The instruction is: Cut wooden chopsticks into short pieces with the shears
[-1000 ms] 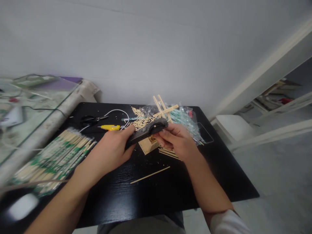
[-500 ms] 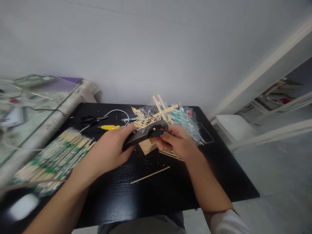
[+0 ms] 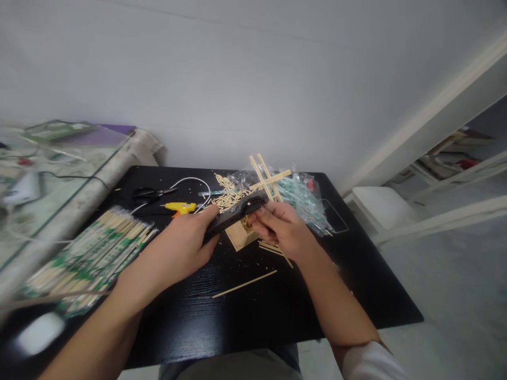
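Note:
My left hand (image 3: 182, 249) is wrapped round the handles of a dark cutter (image 3: 234, 213), held over the black table (image 3: 253, 311). My right hand (image 3: 282, 228) is closed in a pinch on a thin wooden stick (image 3: 285, 257) right at the cutter's jaws; the stick runs down past my wrist. Just below the tool sits a small wooden block structure (image 3: 241, 235) with crossed sticks (image 3: 266, 178) rising behind it.
A bundle of wrapped chopsticks (image 3: 93, 256) lies at the left. A yellow glue gun (image 3: 180, 208), black scissors (image 3: 148, 194), a white cable, short cut sticks and clear wrappers (image 3: 303, 196) crowd the far side. One loose stick (image 3: 243, 284) lies mid-table. A glass table stands left.
The cutter's jaws have closed and tilted slightly. My right hand has shifted a little left and up, and a thin stick now shows below it.

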### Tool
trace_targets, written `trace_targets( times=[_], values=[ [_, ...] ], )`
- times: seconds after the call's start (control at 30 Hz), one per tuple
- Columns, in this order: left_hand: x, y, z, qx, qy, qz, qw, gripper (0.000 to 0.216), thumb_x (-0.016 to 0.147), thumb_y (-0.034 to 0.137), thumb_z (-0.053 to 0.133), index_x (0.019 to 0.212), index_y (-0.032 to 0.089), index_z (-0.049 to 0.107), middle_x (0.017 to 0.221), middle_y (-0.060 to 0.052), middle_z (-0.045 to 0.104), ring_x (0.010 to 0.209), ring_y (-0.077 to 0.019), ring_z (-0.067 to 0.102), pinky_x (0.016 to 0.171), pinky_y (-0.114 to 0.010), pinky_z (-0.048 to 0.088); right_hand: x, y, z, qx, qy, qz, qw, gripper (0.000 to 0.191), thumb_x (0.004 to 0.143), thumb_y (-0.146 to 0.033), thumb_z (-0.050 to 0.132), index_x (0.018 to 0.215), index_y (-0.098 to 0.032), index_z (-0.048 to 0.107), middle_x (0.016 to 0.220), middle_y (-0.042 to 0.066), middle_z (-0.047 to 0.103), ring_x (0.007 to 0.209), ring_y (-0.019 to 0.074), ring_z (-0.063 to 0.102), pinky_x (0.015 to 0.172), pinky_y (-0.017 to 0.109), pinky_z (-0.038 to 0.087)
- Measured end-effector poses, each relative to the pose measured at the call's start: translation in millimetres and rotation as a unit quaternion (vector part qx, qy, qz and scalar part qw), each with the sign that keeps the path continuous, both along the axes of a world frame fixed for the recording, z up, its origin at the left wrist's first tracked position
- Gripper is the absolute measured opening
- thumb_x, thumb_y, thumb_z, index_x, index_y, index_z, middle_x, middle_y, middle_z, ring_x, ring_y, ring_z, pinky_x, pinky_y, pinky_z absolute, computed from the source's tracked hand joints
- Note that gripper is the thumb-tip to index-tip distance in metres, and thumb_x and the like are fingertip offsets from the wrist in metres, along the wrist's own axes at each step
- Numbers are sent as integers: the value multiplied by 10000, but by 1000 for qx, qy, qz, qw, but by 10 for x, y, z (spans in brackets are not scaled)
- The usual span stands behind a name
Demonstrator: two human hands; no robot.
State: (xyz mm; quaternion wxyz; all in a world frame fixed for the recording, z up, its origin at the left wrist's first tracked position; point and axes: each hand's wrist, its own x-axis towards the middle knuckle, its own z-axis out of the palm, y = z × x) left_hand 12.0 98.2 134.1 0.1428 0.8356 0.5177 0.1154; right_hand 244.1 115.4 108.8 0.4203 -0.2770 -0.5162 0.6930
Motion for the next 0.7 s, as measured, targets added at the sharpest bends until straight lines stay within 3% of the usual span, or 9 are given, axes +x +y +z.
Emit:
trace_targets(
  times=[0.43, 0.57, 0.7],
  values=[
    [19, 17, -1, -10, 4, 15, 1000, 172, 941, 313, 458, 1005, 225, 591, 867, -74, 736, 799, -284, 704, 696, -365, 469, -4, 46, -45, -13, -16, -14, 1000, 323, 954, -471, 696, 837, -172, 665, 582, -77, 433, 445, 46, 218, 388, 223, 133],
    [42, 61, -26, -48, -55, 19, 997, 220, 949, 346, 458, 974, 218, 635, 906, -74, 764, 824, -264, 709, 737, -366, 517, -3, 46, -25, -25, -9, -10, 1000, 308, 962, -449, 688, 846, -163, 686, 600, -71, 442, 460, 46, 228, 397, 212, 145],
    [51, 210, -168, -100, -120, 17, 988, 266, 951, 371, 467, 967, 234, 694, 956, -47, 795, 853, -242, 728, 799, -350, 561, 24, 35, -8, -50, 3, 9, 999, 283, 971, -436, 687, 892, -163, 695, 612, -71, 443, 467, 47, 202, 404, 212, 127]
  ],
)
